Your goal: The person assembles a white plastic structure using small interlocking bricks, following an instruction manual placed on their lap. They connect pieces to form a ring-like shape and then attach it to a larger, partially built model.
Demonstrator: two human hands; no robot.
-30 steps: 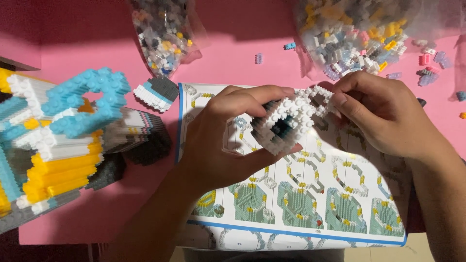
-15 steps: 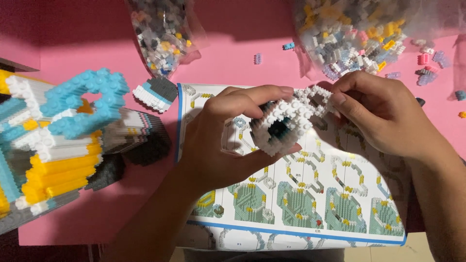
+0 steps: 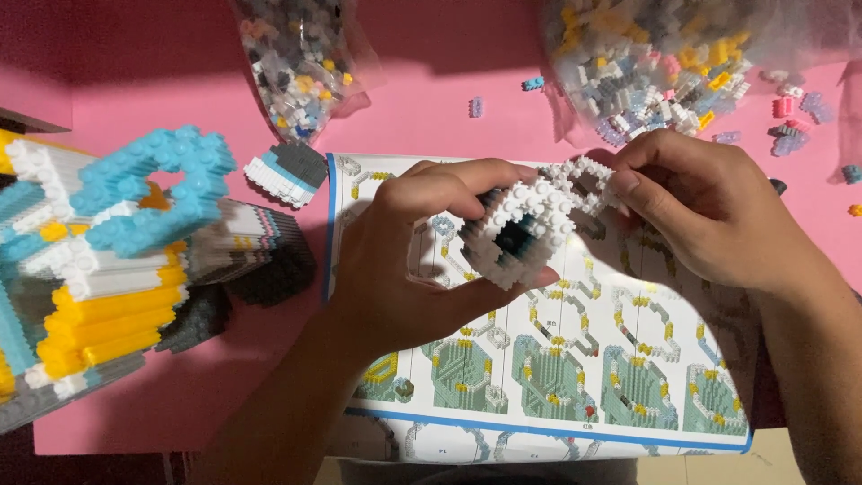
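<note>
we find the white block ring [image 3: 530, 224] held above the instruction sheet [image 3: 575, 359], left hand [image 3: 422, 251] curled around it, right hand [image 3: 709, 211] pinching its upper edge. we advise steady support underneath while pressing studs squarely. block bags [image 3: 646, 63] lie beyond.

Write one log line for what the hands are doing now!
left hand: holds white brick piece | right hand: pinches its upper edge | under: instruction sheet | surface: pink table
</note>
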